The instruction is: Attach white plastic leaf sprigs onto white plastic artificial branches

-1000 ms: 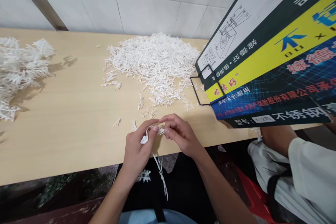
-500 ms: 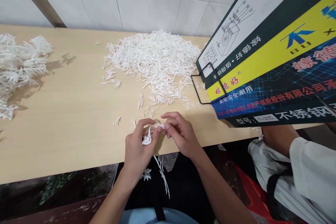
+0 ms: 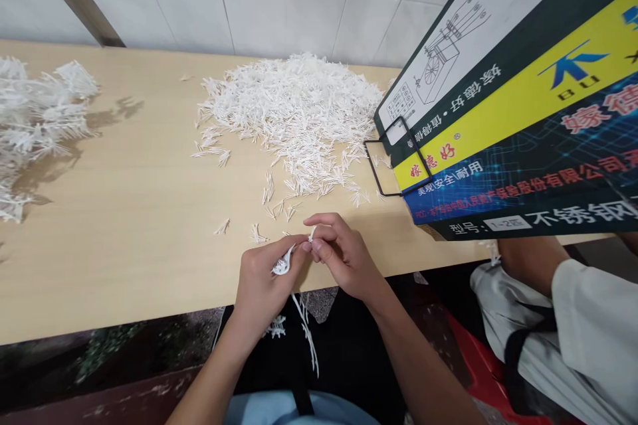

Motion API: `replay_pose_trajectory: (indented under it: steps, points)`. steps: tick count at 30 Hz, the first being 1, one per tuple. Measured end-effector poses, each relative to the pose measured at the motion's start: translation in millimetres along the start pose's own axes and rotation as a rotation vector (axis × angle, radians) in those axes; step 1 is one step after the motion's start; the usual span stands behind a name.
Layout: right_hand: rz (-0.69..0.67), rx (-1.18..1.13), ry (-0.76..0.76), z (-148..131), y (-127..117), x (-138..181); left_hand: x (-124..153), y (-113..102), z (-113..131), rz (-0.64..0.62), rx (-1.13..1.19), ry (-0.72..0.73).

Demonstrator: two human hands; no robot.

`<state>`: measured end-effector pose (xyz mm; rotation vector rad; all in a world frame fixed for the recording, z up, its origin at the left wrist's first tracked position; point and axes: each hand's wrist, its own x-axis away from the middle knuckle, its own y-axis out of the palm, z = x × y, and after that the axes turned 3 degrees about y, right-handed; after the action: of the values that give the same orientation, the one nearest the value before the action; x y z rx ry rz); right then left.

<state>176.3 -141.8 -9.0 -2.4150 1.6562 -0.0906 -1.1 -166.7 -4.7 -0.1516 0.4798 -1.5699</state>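
Above the table's front edge, my two hands meet at the fingertips. My left hand (image 3: 264, 282) is closed around a white branched strand (image 3: 282, 263), whose curled part shows beside the thumb. Below that hand, thin white strands (image 3: 306, 335) hang over my lap; whether they belong to the same piece is hidden. My right hand (image 3: 349, 262) pinches a small white sprig (image 3: 312, 234) against the left fingertips. Just beyond the hands lie a few loose sprigs (image 3: 258, 235), and behind them spreads a large heap of white sprigs (image 3: 299, 106).
White bushy clusters (image 3: 40, 113) lie at the table's left end. A large printed carton (image 3: 498, 139) leans in from the right, with a black wire frame (image 3: 399, 158) at its corner. A person in a pale sleeve (image 3: 593, 305) sits at right. The tiled wall (image 3: 279, 6) bounds the table behind.
My fingertips have drawn closer together, and the sprig between them now points up, with less of it showing. My left index finger has straightened. The view has shifted slightly.
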Motion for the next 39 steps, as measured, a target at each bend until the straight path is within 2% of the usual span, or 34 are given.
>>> replay_pose_trajectory:
  steps: [5, 12, 16, 20, 25, 28, 33, 36, 39]
  points:
    - [-0.037, 0.038, 0.022, -5.0, 0.5, -0.4, -2.2, -2.7, 2.9, -0.023, 0.040, -0.119]
    - [0.089, 0.121, -0.020, -6.5, 6.8, -2.0, -5.0, -4.5, 4.0, -0.014, 0.072, -0.183]
    - [0.128, 0.130, -0.050, -5.9, 8.1, -1.0, -7.0, -5.2, 4.6, -0.016, 0.053, -0.158]
    - [0.166, 0.099, -0.066, -4.1, 6.8, -0.1, -6.7, -4.6, 3.3, -0.078, 0.060, -0.110]
    - [0.159, 0.153, -0.074, -3.3, 5.9, -1.0, -2.5, -2.4, 2.3, 0.044, -0.011, -0.086]
    - [0.190, 0.156, -0.095, -3.3, 7.0, -2.4, -1.0, -1.3, 1.9, 0.045, -0.021, -0.046]
    - [0.331, 0.393, -0.284, 3.0, 12.5, -0.8, 1.2, 0.2, -1.0, 0.074, -0.054, -0.007]
    - [0.338, 0.520, -0.399, 8.1, 16.4, 2.3, 3.4, 1.1, -2.7, 0.094, -0.074, 0.038]
    - [0.327, 0.527, -0.427, 9.8, 18.2, 4.0, 5.3, 2.9, -3.2, 0.113, -0.141, 0.106]
